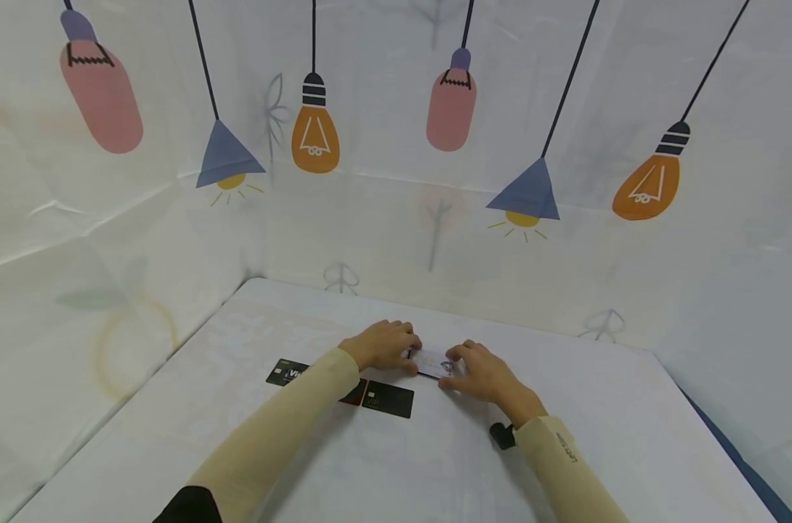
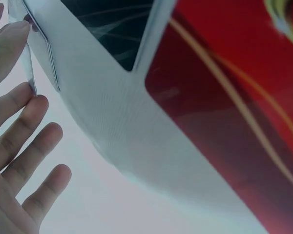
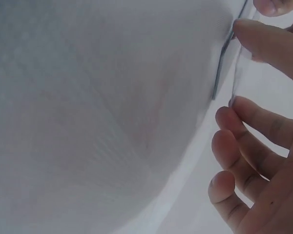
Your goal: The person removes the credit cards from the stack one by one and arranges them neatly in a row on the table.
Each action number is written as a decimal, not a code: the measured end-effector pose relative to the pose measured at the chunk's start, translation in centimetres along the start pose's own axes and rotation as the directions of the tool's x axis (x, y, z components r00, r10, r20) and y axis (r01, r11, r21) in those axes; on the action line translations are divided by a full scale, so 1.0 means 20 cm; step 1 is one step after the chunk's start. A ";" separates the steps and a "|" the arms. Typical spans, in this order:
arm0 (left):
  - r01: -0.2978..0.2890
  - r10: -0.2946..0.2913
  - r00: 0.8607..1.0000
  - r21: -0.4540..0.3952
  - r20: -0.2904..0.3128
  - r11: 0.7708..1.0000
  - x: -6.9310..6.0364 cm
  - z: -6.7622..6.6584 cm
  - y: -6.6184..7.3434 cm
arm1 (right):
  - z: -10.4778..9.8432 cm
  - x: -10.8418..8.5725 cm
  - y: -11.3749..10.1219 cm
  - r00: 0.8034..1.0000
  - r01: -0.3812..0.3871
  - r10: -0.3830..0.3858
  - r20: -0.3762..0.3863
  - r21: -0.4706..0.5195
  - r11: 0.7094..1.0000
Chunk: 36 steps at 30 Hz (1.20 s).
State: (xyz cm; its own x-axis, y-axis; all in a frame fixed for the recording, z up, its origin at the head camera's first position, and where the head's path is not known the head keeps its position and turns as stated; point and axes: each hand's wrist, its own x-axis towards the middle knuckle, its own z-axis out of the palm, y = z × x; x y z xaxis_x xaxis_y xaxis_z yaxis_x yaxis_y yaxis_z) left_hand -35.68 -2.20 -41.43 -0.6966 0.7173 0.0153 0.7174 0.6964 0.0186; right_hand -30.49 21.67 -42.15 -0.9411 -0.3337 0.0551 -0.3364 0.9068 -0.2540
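Observation:
A pale card (image 1: 431, 361) with a small dark picture at its right end is held between both hands at the table's middle. My left hand (image 1: 381, 347) pinches its left end, and my right hand (image 1: 486, 374) pinches the right end. Seen edge-on in the left wrist view, this thin card (image 2: 30, 68) is tilted above another flat card (image 2: 52, 63). The right wrist view likewise shows a dark-edged card (image 3: 219, 73) just below it. The lower card's face is mostly hidden.
Nearer me lies a row of cards: a black one (image 1: 388, 399) at right, a red one (image 2: 219, 102) partly under my left sleeve, and a black one (image 1: 285, 372) at left. They lie on a white-covered table (image 1: 435, 465). Printed wall sheeting (image 1: 396, 232) borders its back and left.

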 end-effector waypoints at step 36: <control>-0.101 0.105 0.989 0.045 -0.106 0.994 -0.18 -0.16 0.11 | -0.13 -0.19 -0.05 0.967 0.178 -0.188 -0.171 -0.076 0.981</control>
State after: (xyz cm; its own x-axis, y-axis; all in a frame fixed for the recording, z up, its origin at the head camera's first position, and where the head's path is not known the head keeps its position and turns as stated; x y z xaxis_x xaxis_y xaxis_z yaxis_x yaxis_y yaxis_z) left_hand -31.62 -3.37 -38.31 -0.6138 0.7798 0.1230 0.7834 0.6209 -0.0276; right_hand -26.74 22.70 -39.70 -0.8527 -0.4496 0.2659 -0.4999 0.8500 -0.1661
